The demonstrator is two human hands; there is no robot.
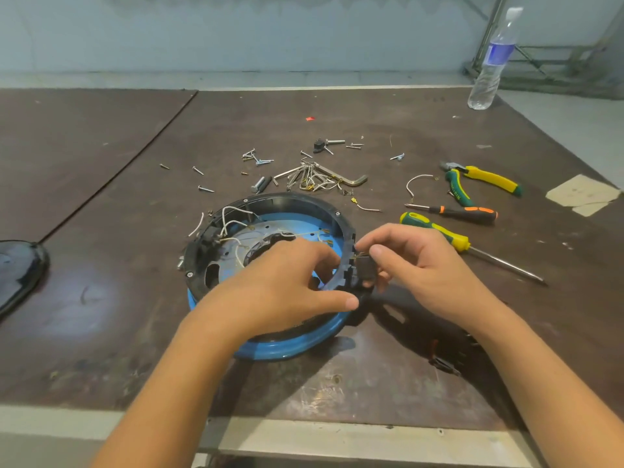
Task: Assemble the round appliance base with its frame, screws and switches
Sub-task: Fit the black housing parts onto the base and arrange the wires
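Seating a switch in the rim of the frame. The right hand [415, 265] pinched a small black switch [363, 268] between thumb and fingertips and held it against the notched right-hand edge of the black frame [293, 199]. The frame sat on the blue base [304, 346] near the front of the table [101, 197]. The left hand [290, 282] gripped the frame just beside the notch, with its fingers curled over the rim to the inside and its thumb laid along the outside. Whether the switch had already entered its opening could not be told, since the fingers hid the joint.

The step probably called for the switch to be held square to the notch and pressed in evenly rather than by one corner. The left hand would have to brace the rim against the push so that the base did not slide. The white wires [233, 224] lying loose inside the ring were best kept clear of the opening, where they might be trapped.

The switch lay between the two hands, touching the right fingertips and just right of the left thumb tip. The base lay under the left hand. Loose screws [256, 160] lay well beyond the base, and two screwdrivers [435, 229] lay near the right hand on its outer side.
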